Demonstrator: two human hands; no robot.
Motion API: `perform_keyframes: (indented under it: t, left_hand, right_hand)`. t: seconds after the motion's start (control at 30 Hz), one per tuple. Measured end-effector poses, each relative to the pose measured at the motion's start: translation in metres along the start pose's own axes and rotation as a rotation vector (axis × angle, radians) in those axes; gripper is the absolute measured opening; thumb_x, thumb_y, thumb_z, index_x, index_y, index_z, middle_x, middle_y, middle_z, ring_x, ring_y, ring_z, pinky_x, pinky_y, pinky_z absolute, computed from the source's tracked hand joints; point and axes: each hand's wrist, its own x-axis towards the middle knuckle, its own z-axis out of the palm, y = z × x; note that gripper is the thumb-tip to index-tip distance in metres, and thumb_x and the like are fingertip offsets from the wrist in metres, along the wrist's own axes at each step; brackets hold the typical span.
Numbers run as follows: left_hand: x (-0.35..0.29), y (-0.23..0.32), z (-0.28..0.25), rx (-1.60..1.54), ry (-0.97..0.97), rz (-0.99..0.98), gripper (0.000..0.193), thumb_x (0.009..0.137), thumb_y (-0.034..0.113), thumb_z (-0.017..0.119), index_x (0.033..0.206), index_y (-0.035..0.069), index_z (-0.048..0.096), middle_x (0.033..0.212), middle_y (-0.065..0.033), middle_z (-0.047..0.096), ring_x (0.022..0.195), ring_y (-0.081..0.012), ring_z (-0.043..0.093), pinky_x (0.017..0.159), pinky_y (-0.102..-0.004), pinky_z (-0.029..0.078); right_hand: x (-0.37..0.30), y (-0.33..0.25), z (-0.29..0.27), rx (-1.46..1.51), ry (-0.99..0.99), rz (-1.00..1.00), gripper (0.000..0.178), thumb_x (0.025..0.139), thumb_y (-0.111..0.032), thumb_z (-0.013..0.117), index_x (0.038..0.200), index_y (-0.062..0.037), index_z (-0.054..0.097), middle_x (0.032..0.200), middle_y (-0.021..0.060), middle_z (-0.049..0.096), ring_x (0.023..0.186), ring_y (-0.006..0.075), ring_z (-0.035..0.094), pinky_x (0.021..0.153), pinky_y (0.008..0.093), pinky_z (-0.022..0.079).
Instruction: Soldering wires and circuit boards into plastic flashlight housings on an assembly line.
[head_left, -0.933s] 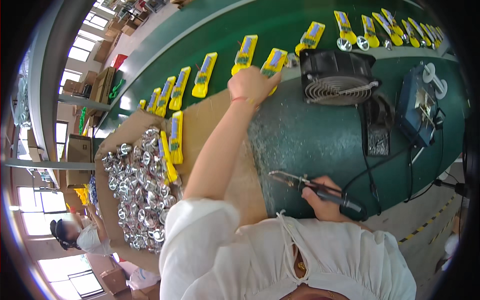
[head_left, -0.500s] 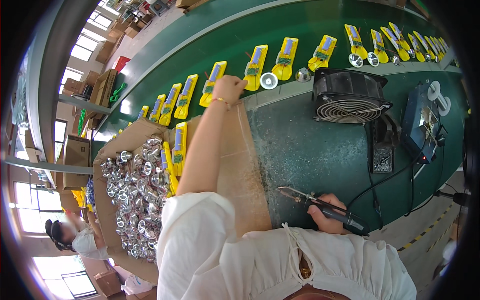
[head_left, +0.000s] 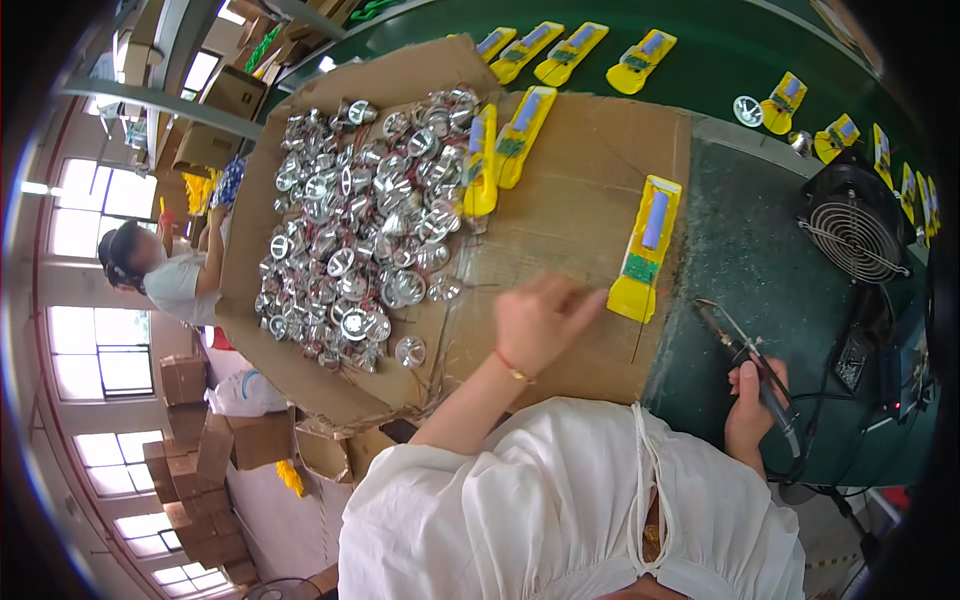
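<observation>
A soldering iron [head_left: 768, 392] with a metal guide alongside its tip is gripped in my right hand [head_left: 750, 405], over the green bench at the right. My left hand [head_left: 540, 318] is above the cardboard, thumb out and fingers loosely bent, with nothing visible in it. Just right of its thumb lies a yellow flashlight housing [head_left: 632, 300] with a blue-grey cell, a small green circuit board and thin wires. Left of the hand, a cardboard box [head_left: 245, 255] holds many silvery lamp reflectors [head_left: 345, 205]. Two more yellow housings [head_left: 523, 135] rest at the box's right edge.
Yellow housings [head_left: 640, 62] stand along the green conveyor [head_left: 710, 60] at the back, a few beside reflectors. On the right are a black fan [head_left: 855, 238] and cables. A person [head_left: 180, 275] is at the far left, near stacked boxes [head_left: 190, 470].
My left hand has come back from the conveyor to the cardboard, where a yellow housing now lies. The view has swung left, and the soldering iron stays in my right hand.
</observation>
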Motion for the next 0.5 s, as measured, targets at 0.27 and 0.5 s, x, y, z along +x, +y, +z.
perform_keyframes:
  t: [0.27, 0.5]
  left_hand:
    - [0.029, -0.069, -0.082, 0.373, 0.223, -0.193, 0.043, 0.065, 0.015, 0.074, 0.103, 0.009, 0.055, 0.090, -0.0068, 0.051, 0.083, -0.0241, 0.052, 0.071, -0.0353, 0.044]
    - [0.048, -0.099, -0.059, 0.157, 0.251, -0.011, 0.015, 0.065, 0.014, 0.074, 0.079, 0.008, 0.070, 0.085, -0.0071, 0.053, 0.085, -0.0229, 0.050, 0.078, -0.0354, 0.041]
  right_hand:
    - [-0.004, 0.002, 0.002, 0.002, 0.013, -0.030, 0.017, 0.082, -0.013, 0.060, 0.090, 0.0009, 0.055, 0.070, 0.0059, 0.058, 0.060, 0.0098, 0.055, 0.052, 0.0200, 0.041]
    - [-0.008, 0.000, 0.004, -0.035, 0.022, -0.036, 0.018, 0.082, -0.013, 0.062, 0.089, 0.0012, 0.055, 0.069, 0.0068, 0.060, 0.061, 0.0099, 0.055, 0.055, 0.0204, 0.043]
